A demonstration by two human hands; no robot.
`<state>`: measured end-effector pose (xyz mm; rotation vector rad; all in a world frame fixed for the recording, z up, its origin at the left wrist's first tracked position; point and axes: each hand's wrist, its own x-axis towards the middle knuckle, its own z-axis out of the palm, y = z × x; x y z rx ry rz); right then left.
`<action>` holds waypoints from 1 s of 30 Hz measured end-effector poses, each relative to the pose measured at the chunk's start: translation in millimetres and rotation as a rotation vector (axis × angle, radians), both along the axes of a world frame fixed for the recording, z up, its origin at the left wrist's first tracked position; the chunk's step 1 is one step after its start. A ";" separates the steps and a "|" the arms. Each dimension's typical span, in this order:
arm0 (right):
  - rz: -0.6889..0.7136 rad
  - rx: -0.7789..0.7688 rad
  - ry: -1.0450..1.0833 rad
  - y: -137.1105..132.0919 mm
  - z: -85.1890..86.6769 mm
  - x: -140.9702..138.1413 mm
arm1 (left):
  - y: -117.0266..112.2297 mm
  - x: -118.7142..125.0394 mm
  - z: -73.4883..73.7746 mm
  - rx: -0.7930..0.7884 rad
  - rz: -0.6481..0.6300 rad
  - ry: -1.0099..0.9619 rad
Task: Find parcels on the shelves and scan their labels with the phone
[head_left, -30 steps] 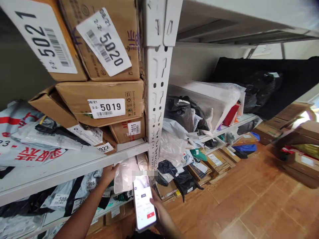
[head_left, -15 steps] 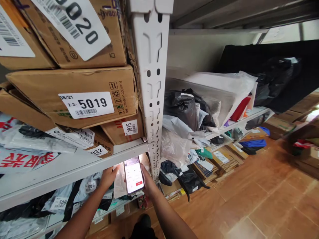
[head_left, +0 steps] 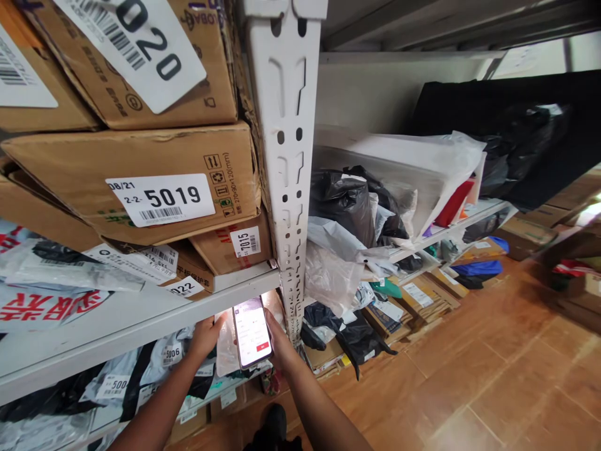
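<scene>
My right hand is closed around a smartphone, its lit screen facing up with a red button near the bottom. Beside it, my left hand pinches the left edge of a pale translucent plastic parcel bag. The bag lies partly behind the phone, and bright light falls on it. Both hands are just below the edge of a white shelf, above a lower shelf of bagged parcels. The fingertips of my left hand are partly hidden.
Cardboard boxes, one with a 5019 label, fill the upper left shelf. A white perforated post stands upright close to my right hand. Black plastic bags and flat parcels crowd the right shelves. Brown tiled floor lies at lower right.
The view has shifted very slightly. My right hand keeps the phone and my left hand stays at the plastic bag, with almost no movement.
</scene>
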<state>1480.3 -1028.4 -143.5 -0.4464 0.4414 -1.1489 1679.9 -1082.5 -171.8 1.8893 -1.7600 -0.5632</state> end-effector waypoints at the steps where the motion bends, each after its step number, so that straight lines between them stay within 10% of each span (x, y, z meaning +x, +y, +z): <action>1: 0.001 -0.002 -0.001 -0.2 0.5 0.0 | 0.0 -0.1 0.4 0.001 -0.004 0.000; 30: 0.044 -0.058 -0.023 58.9 46.7 -36.8 | 2.6 -2.8 3.9 0.000 -0.008 0.083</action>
